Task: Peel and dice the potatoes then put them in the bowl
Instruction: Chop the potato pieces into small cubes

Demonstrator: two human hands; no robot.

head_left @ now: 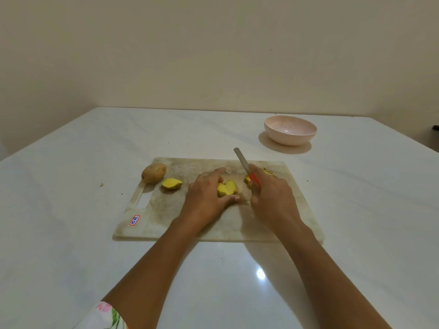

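Observation:
A worn white cutting board [180,229] lies in front of me. My left hand [206,198] presses down on yellow potato slices [226,188] at the board's middle. My right hand [270,198] grips a knife [242,162] by its red handle, blade pointing up and away, just right of the slices. More yellow potato bits [269,173] peek out behind the right hand. A potato half [172,183] lies cut side up to the left, and a whole unpeeled potato [154,172] sits at the board's far left corner. A pale pink bowl [290,130] stands beyond the board to the right.
The board rests on a glossy white table [71,233] that ends at a cream wall. A small crumb [101,184] lies on the table left of the board. A dark object [436,129] shows at the far right edge.

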